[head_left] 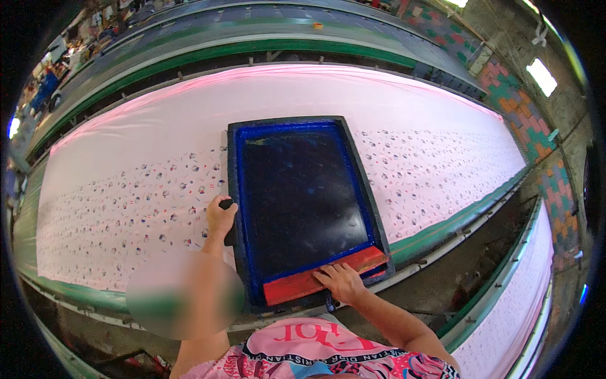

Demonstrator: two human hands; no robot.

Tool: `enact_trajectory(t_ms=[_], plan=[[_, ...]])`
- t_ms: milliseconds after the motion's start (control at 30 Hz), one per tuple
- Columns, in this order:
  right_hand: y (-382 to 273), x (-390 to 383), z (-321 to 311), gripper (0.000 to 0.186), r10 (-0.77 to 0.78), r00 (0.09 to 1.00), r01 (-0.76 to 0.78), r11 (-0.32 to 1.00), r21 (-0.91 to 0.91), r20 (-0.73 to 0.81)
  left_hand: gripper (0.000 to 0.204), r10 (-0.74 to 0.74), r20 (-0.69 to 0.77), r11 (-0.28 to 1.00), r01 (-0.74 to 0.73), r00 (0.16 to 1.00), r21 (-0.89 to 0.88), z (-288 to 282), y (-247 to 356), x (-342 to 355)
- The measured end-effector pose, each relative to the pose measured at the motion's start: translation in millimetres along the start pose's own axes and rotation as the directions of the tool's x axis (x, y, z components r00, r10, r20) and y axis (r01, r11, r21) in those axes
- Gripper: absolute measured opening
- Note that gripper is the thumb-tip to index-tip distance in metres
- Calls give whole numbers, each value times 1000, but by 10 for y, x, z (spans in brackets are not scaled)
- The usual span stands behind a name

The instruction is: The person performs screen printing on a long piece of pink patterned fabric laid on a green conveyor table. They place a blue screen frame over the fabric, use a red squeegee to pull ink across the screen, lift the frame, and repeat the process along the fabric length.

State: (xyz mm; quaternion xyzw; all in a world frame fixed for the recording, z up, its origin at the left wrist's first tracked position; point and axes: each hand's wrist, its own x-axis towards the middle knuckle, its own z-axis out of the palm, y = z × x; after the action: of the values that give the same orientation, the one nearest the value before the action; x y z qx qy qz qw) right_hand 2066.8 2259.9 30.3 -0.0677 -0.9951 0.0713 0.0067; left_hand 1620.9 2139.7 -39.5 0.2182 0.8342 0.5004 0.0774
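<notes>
A dark screen-printing frame (233, 165) with blue-stained inner edges lies flat on pale pink fabric (145, 145). Its mesh (297, 189) looks nearly black, with a shiny patch at the lower right. My left hand (221, 218) is closed around a black handle (226, 203) on the frame's left side. Across the near end of the frame rests a long red squeegee (287, 288), slightly slanted. My right hand (341, 282) holds it near the middle, fingers over its top. The squeegee's lower edge is hidden.
Small printed motifs (429, 170) cover the fabric on both sides of the frame. A metal rail (435, 252) runs along the table's near edge. Another long table (252, 47) stands beyond, with a small orange container (317, 26). A second fabric-covered table (505, 322) is at the lower right.
</notes>
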Motion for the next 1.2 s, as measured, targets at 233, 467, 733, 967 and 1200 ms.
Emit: enact_trajectory(t_ms=[233,467,733,967,1200], plan=[[773,1524,71,48,8,999,-11,998,-56,-45,39,320,-185,889,-226,929,399,51,32,-28],[1760,3221,45,36,40,987,-54,995,-88,-155,43,309,-200,820,-154,930,551,64,114,-73],[2536,4493,-70,40,56,977,-76,993,-93,-205,46,257,-172,803,-111,951,585,55,151,-54],[2826,4801,-316,40,78,983,-87,995,-49,-169,46,239,-158,814,-109,958,570,44,181,-59],[2921,4799,-314,30,27,997,-34,995,-91,-78,48,203,-155,801,-73,967,594,47,200,-74]])
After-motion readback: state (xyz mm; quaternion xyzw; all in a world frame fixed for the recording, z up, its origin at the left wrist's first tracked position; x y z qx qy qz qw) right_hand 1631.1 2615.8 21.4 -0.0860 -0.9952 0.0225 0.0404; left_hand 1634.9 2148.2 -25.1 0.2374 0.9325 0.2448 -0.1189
